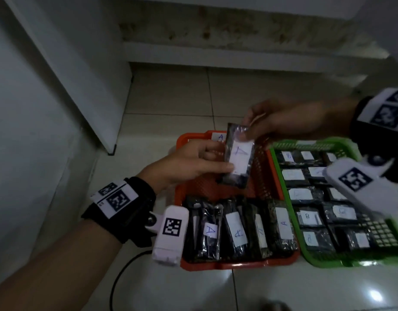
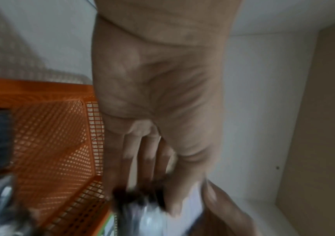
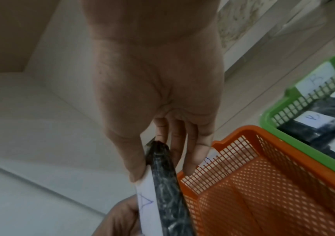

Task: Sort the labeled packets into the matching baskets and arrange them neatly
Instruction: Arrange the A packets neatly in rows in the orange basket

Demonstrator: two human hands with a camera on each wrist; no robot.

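A dark, flat, plastic-wrapped packet with a white paper label marked "A" (image 1: 238, 157) is held in the air above the far half of the orange perforated plastic basket (image 1: 273, 176), gripped by both hands at once. The right hand (image 1: 290, 122) reaches in from the side of the green basket and pinches the packet's far end between thumb and fingers; in the right wrist view the thumb (image 3: 131, 159) presses on the label side while the other fingers lie against the dark back, so the grip is narrow, closed to the packet's thickness. The left hand (image 1: 184, 163) comes from the opposite side of the orange basket and pinches the packet's near edge, thumb on the label face and fingers curled behind; the left wrist view is blurred, yet it shows the fingertips (image 2: 128, 183) closed down on dark wrapping and white paper.

Inside the orange basket, along its near wall, a row of similar dark packets with "A" labels (image 1: 236, 230) stands packed side by side, and a white tag marked "A" (image 1: 219, 138) sits on its far rim. Touching the orange basket's side, the green perforated plastic basket (image 1: 283, 144) holds dark packets with white labels, some reading "B" (image 1: 308, 217), laid flat in rows. Both baskets rest on a pale glossy tiled floor (image 1: 171, 93).
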